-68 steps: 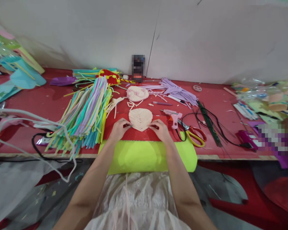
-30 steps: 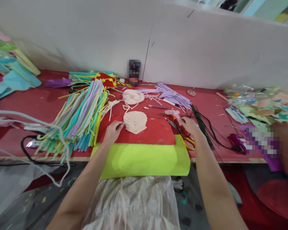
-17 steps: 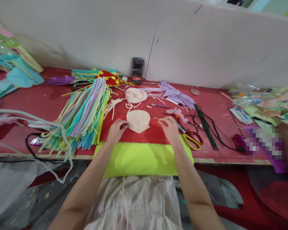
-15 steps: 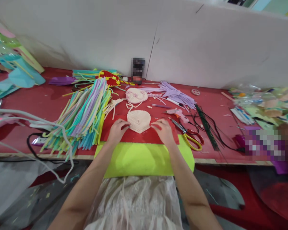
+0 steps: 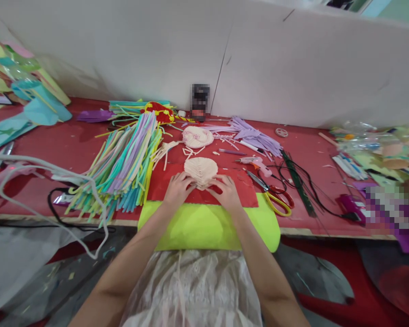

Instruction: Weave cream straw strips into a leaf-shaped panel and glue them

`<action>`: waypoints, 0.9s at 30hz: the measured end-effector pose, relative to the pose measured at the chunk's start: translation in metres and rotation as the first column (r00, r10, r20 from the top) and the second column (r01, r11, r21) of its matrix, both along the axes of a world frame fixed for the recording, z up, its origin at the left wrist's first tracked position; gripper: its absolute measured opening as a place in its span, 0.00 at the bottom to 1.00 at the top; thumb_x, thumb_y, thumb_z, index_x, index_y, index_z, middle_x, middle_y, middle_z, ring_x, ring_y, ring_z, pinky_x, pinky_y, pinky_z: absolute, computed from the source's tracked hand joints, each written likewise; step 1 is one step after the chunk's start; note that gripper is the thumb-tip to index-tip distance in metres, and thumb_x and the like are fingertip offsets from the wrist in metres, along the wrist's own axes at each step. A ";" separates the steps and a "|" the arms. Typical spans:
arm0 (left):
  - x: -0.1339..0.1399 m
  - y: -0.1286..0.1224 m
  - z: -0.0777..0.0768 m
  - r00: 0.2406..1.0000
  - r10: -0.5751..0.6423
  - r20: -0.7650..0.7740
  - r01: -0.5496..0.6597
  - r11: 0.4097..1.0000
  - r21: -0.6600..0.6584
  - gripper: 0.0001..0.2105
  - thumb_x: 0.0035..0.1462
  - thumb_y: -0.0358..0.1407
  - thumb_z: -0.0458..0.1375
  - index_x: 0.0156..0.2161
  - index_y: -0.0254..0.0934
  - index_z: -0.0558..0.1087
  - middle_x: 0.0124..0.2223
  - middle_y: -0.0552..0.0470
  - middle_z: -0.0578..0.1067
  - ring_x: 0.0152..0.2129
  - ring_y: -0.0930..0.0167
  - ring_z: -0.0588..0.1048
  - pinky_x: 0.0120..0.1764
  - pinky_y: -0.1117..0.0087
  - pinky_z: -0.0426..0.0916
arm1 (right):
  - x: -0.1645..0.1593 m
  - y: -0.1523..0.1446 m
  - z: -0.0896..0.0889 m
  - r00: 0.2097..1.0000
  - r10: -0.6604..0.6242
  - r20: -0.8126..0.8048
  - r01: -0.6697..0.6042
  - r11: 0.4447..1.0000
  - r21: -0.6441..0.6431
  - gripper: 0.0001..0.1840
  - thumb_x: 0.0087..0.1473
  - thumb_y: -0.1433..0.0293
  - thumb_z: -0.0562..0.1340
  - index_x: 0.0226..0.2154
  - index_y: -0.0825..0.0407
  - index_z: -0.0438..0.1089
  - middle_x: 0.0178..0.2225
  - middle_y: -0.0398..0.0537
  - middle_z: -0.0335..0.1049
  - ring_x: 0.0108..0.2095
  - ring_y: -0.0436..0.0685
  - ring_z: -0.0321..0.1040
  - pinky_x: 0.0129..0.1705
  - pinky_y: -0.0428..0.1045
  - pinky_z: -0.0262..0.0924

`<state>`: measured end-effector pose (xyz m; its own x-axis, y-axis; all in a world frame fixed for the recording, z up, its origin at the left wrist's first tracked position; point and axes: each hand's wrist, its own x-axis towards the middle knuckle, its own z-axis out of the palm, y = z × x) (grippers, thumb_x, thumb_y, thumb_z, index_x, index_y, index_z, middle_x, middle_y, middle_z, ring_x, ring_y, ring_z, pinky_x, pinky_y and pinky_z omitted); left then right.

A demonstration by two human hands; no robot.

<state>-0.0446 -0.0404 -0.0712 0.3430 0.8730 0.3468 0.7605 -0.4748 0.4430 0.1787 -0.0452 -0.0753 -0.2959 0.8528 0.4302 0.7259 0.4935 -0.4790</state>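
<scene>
Flanking the cream piece (image 5: 201,168), left hand (image 5: 179,188) and right hand (image 5: 227,192) rested curled fingers at its edges, whether clamped unclear; uneven pressure risked skewing it

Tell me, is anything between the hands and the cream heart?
Nothing visible is: the left hand and right hand both touch the lower sides of the cream heart. The pink glue gun lies to the right.

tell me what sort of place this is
Most likely a craft workspace: a big bundle of colourful fuzzy stems, a pink glue gun and scissors lie on a red-topped table.
</scene>
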 end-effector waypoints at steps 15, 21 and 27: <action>-0.040 0.101 0.059 0.685 0.695 -0.218 -0.714 0.700 -0.014 0.15 0.56 0.32 0.58 0.48 0.28 0.67 0.49 0.34 0.72 0.50 0.54 0.69 0.51 0.57 0.63 | 0.000 0.003 -0.003 0.972 -0.030 -0.235 0.035 0.999 0.017 0.08 0.58 0.64 0.60 0.35 0.49 0.74 0.38 0.50 0.73 0.42 0.57 0.69 0.50 0.55 0.63; -0.057 0.113 0.053 0.693 0.669 -0.266 -0.714 0.689 -0.125 0.11 0.60 0.33 0.53 0.47 0.33 0.67 0.46 0.38 0.75 0.43 0.59 0.75 0.43 0.62 0.68 | 0.000 0.003 -0.001 0.971 -0.016 -0.240 0.018 1.000 0.004 0.09 0.59 0.65 0.60 0.34 0.49 0.74 0.38 0.51 0.73 0.42 0.57 0.69 0.50 0.55 0.63; -0.058 0.124 0.051 0.734 0.638 -0.231 -0.678 0.700 -0.223 0.12 0.59 0.33 0.54 0.47 0.31 0.69 0.48 0.31 0.74 0.47 0.53 0.73 0.46 0.56 0.66 | 0.001 0.003 0.000 0.966 -0.029 -0.259 0.022 0.999 -0.031 0.10 0.59 0.63 0.59 0.35 0.49 0.75 0.38 0.51 0.73 0.42 0.58 0.69 0.49 0.56 0.63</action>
<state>-0.1025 0.0837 -0.0206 -0.3335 0.9411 0.0550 0.8893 0.2947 0.3497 0.1794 -0.0425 -0.0755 -0.1554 0.8713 0.4655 0.5876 0.4604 -0.6655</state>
